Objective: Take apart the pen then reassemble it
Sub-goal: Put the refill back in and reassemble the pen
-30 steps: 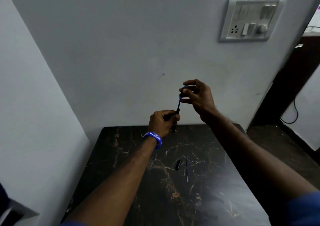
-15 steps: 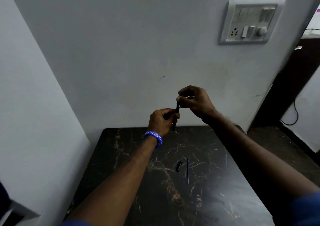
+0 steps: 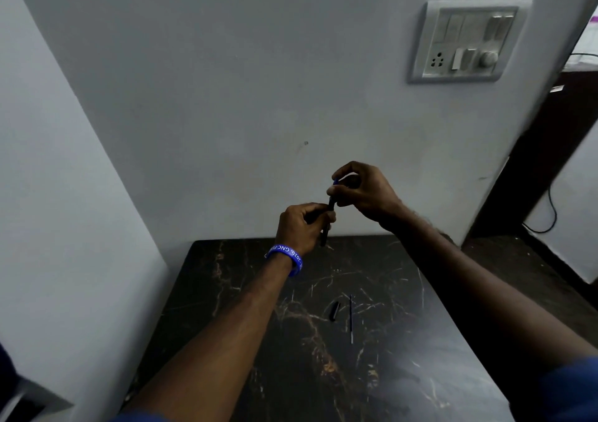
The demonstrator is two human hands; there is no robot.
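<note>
**Both hands on the pen barrel, above the table**

While the left hand (image 3: pixel 301 225) curls its fingers tight around the dark pen barrel (image 3: pixel 327 224), the right hand (image 3: pixel 364 191) pinches the blue top end (image 3: pixel 336 182). Down on the marble table (image 3: pixel 404 373), a black cap piece (image 3: pixel 334 311) lies just beside the thin refill (image 3: pixel 351 319).

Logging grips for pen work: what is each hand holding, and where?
Left hand grips the pen barrel mid-length; right hand pinches its blue top end.
</note>
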